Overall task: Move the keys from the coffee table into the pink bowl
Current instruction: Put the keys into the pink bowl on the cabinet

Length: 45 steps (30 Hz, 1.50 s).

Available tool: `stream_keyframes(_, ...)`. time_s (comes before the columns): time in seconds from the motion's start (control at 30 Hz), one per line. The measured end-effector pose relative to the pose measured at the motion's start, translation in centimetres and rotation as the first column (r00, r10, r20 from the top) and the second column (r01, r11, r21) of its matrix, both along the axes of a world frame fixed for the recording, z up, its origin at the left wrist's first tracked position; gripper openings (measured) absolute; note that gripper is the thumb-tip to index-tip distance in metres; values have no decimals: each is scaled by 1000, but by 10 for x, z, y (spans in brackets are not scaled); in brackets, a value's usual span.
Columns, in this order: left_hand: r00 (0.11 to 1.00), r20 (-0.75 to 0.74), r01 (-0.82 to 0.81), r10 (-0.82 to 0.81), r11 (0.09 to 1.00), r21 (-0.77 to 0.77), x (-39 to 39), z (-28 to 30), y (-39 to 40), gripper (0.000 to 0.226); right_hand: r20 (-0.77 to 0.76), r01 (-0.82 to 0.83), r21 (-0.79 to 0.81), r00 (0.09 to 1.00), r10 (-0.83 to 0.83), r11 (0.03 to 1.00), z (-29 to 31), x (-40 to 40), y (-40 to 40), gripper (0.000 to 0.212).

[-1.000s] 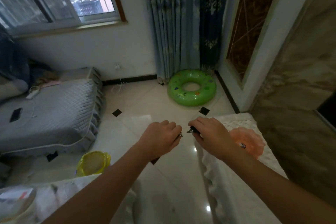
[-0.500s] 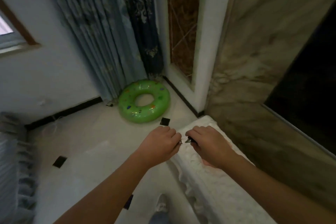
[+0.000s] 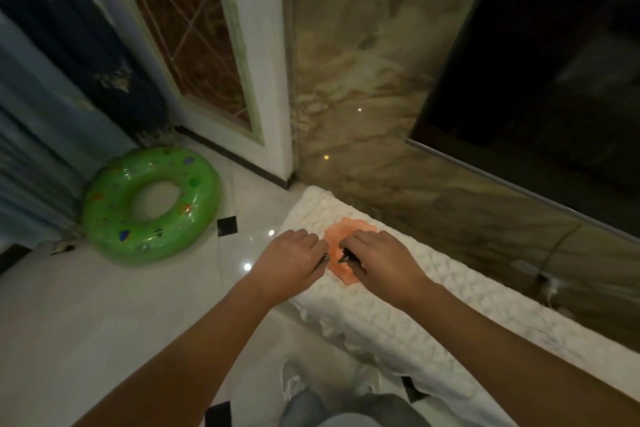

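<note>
The pink bowl [image 3: 349,232], scalloped at its rim, sits on a white quilted cover [image 3: 415,308] over a low ledge by the wall. Both my hands hover over it. My left hand [image 3: 294,262] is closed at the bowl's left edge, with a bit of metal key [image 3: 326,256] poking out between its fingers. My right hand [image 3: 377,258] is closed over the bowl's middle, pinching a dark key [image 3: 346,257] whose tip points left. Most of both keys is hidden inside the fists, and my right hand covers part of the bowl.
A green inflatable swim ring [image 3: 152,204] lies on the shiny tiled floor at the left, near blue curtains [image 3: 52,97]. A marble wall [image 3: 374,107] and a dark screen [image 3: 540,80] rise behind the ledge. My shoes [image 3: 294,383] stand close below.
The view has swung right and moved closer to the ledge. Both hands, still closed on the keys, have come from beside the cover's edge to directly over the pink bowl.
</note>
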<state>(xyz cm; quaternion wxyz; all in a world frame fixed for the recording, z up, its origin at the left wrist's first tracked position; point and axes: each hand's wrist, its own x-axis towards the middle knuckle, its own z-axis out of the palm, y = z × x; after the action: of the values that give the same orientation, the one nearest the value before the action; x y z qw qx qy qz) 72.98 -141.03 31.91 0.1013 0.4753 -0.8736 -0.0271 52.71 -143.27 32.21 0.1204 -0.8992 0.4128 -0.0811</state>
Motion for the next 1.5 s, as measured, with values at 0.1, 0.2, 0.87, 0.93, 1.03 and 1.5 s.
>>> stream_keyframes(0.1, 1000, 1, 9, -9, 1000, 24, -12, -6, -10, 20, -4, 54, 8, 999, -54, 998, -5, -9, -5, 16)
stream_keyframes(0.2, 1000, 6, 9, -10, 998, 63, -21, -11, -16, 19, 7, 93, 44, 996, -93, 995, -15, -17, -12, 16)
stream_keyframes(0.87, 994, 111, -52, 14, 936, 348, -47, -224, -43, 22, 72, 301, 307, 939, -338, 903, -225, -42, -20, 21)
stream_keyframes(0.93, 995, 100, -62, 26, 925, 375, -51, -261, -41, 22, 84, 327, 326, 924, -372, 887, -259, -39, -16, 19)
stream_keyframes(1.03, 994, 87, -94, 65, 916, 389, -52, -307, -34, 21, 104, 368, 345, 899, -425, 863, -302, -42, -11, 20)
stream_keyframes(1.5, 968, -17, -228, 249, 908, 352, -65, -388, -25, 17, 121, 402, 421, 864, -489, 813, -374, -54, -7, 31)
